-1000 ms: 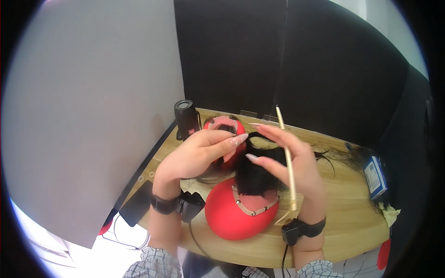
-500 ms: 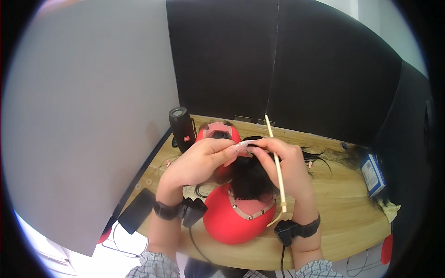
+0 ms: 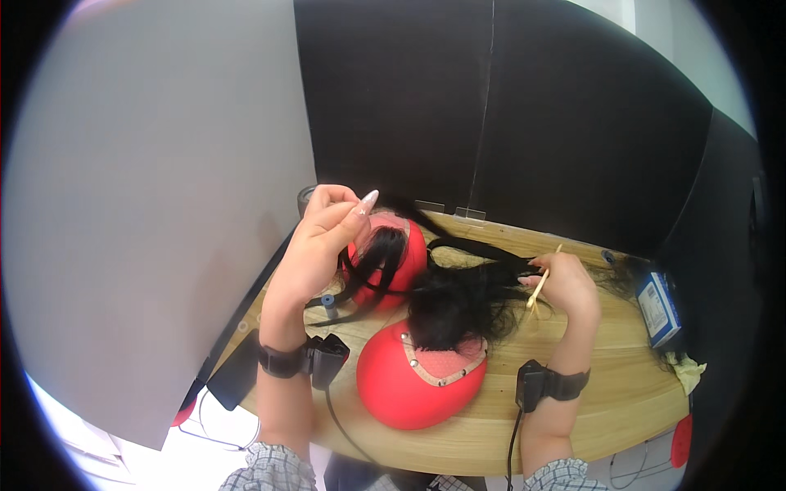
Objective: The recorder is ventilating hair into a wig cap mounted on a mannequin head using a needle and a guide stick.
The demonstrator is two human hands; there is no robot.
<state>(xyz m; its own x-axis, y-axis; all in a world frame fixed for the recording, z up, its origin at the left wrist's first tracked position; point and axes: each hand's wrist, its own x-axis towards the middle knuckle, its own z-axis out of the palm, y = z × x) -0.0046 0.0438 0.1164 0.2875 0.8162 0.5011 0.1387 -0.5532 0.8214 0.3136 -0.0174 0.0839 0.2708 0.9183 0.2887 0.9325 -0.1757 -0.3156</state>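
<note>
A red dome-shaped head form (image 3: pixel 409 393) stands near the front of the table, with pink mesh (image 3: pixel 450 366) pinned along a beige band and a clump of black hair (image 3: pixel 442 319) on it. My left hand (image 3: pixel 319 241) is raised at the left, thumb and fingers pinched on a long strand of black hair (image 3: pixel 483 245) that stretches rightward. Over at the right, my right hand (image 3: pixel 569 282) is closed round a thin pale stick (image 3: pixel 546 278) and touches the strand's other end. Behind, a second red head form (image 3: pixel 416 258) is partly covered by loose hair.
A blue-and-white box (image 3: pixel 659 309) and a crumpled yellowish scrap (image 3: pixel 688 372) lie at the right. A small blue spool (image 3: pixel 329 303) stands near my left wrist. The black speaker (image 3: pixel 306 199) is mostly hidden by my left hand. A flat black object (image 3: pixel 237 372) lies at the left edge.
My hands, together over the front head form before, have parted: the left went up and left, the right moved right. The strand is drawn out between them, and the stick has tilted.
</note>
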